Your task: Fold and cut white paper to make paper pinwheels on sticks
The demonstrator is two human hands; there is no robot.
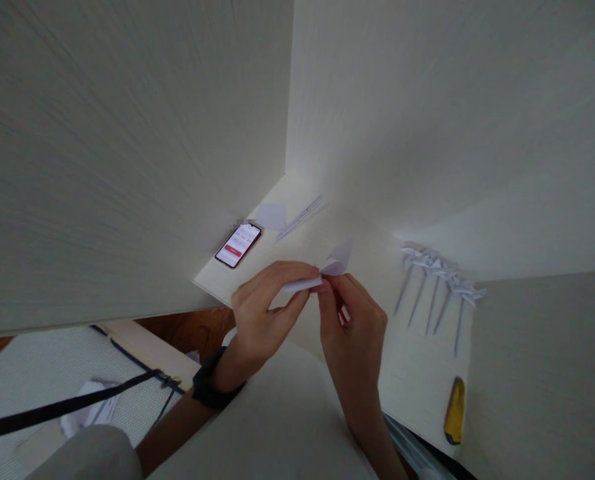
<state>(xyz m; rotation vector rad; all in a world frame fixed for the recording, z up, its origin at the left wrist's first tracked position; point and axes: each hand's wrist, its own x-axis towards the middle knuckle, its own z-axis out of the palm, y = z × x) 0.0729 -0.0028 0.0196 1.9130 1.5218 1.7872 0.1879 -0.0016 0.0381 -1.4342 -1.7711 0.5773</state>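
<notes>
My left hand, with a dark band at the wrist, pinches a folded piece of white paper between thumb and fingertips. From the other side my right hand grips the same paper, and the fingertips of both hands nearly meet at its middle. One paper flap stands up beyond the fingers; another lies flat by my left fingers. A small red-and-white item shows beneath my right hand, mostly hidden. To the right, several folded paper shapes on thin sticks lie in a row.
A phone with a lit screen lies at the left edge of the white table. Behind it are a paper square and thin paper sticks. A yellow utility knife rests at the front right. Pale walls enclose the far sides.
</notes>
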